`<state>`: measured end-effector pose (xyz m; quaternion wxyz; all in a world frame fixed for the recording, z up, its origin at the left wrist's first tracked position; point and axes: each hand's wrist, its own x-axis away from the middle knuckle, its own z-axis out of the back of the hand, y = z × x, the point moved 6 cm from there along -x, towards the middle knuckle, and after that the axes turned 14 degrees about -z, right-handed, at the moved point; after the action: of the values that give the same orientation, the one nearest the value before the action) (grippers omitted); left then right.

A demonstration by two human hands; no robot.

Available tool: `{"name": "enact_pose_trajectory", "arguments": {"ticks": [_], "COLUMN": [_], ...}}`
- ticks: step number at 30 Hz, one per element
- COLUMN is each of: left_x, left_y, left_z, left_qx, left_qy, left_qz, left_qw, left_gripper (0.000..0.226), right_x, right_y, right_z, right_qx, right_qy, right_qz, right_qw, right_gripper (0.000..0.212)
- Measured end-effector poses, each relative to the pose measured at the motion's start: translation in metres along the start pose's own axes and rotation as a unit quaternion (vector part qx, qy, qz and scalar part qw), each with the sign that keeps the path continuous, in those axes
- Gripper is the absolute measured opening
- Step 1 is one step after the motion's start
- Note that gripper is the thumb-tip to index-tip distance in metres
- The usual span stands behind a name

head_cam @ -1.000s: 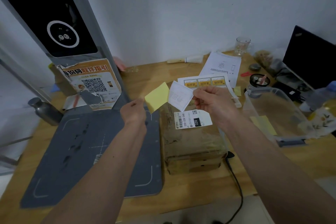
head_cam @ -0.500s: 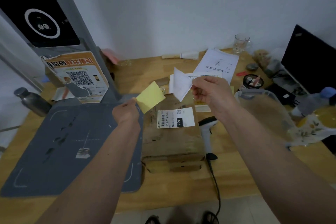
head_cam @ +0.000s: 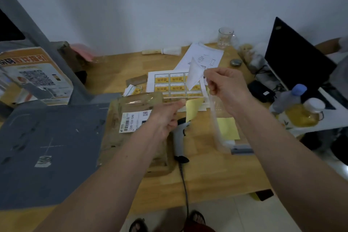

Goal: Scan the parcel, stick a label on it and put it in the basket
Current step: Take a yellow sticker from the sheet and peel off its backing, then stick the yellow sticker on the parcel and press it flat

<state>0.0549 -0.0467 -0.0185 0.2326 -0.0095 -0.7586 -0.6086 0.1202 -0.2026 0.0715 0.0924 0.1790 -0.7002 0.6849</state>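
The brown parcel (head_cam: 130,137) lies on the wooden table beside a grey scanning mat (head_cam: 50,147), with a white shipping label (head_cam: 131,120) on its top. My left hand (head_cam: 165,118) hovers over the parcel's right side and pinches a yellow backing slip (head_cam: 194,108). My right hand (head_cam: 227,88) is higher and further right. It pinches a white label (head_cam: 194,73) that stands up from the fingers. A clear plastic basket (head_cam: 216,128) stands right of the parcel with a yellow slip (head_cam: 228,128) inside. The white handheld scanner (head_cam: 178,137) lies between parcel and basket.
A sheet of yellow labels (head_cam: 171,84) and a printed paper (head_cam: 205,56) lie behind the parcel. A black screen (head_cam: 295,58), a bottle (head_cam: 290,98), a jar (head_cam: 305,115) and a glass (head_cam: 226,37) crowd the right side. A QR poster (head_cam: 35,77) leans on the scanner post at left.
My left hand has carried the yellow slip rightwards, from over the mat to the parcel's right edge near the basket. My right hand still holds the white label up.
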Motion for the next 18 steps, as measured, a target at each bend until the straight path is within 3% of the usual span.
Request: {"name": "enact_pose_trajectory", "arguments": {"ticks": [3,6,10,18], "left_x": [-0.002,-0.005,-0.009,-0.009], "left_y": [-0.017,-0.032,-0.047,-0.062], "left_z": [-0.038,-0.069,-0.101,-0.127], "left_qx": [-0.021,-0.02,-0.025,-0.072], "left_qy": [-0.017,-0.024,-0.015,0.013], "left_qz": [0.014,0.028,0.043,0.056], "left_qw": [1.0,0.999,0.999,0.996], "left_gripper": [0.025,0.013,0.014,0.012], "right_x": [-0.004,-0.005,-0.004,-0.002], "right_y": [0.001,0.004,0.014,0.036], "right_z": [0.034,0.066,0.103,0.134], "right_qx": [0.059,0.107,0.136,0.147], "right_qy": [0.052,0.1,0.144,0.141], "right_qz": [0.014,0.029,0.034,0.002], "right_qw": [0.997,0.989,0.98,0.979], "right_gripper": [0.017,0.018,0.025,0.023]}}
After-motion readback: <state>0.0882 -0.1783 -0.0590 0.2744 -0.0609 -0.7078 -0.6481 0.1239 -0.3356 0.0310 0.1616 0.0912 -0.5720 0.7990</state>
